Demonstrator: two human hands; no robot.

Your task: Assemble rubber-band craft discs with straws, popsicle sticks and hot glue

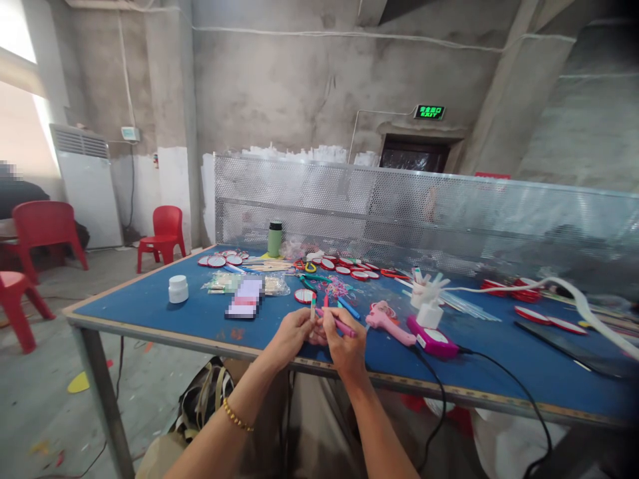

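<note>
Left hand (295, 336): fingers pinching a small pale strip (313, 309), above the near edge of the blue table (144, 309)
Right hand (345, 346): gripping a pink pen-like tool (344, 326) beside the strip
White jar (178, 291): upright, far left
Red-rimmed disc (304, 297): just beyond the left hand
Purple box (434, 338): right of both hands

Through my feed, the left grip (296, 332) and right grip (346, 342) are ungloved, the forearms (382, 426) bare too. A bracelet (236, 417) of small, round, gold-coloured beads rings the left one. Dull grey-beige trousers (319, 419) show between them.
</note>
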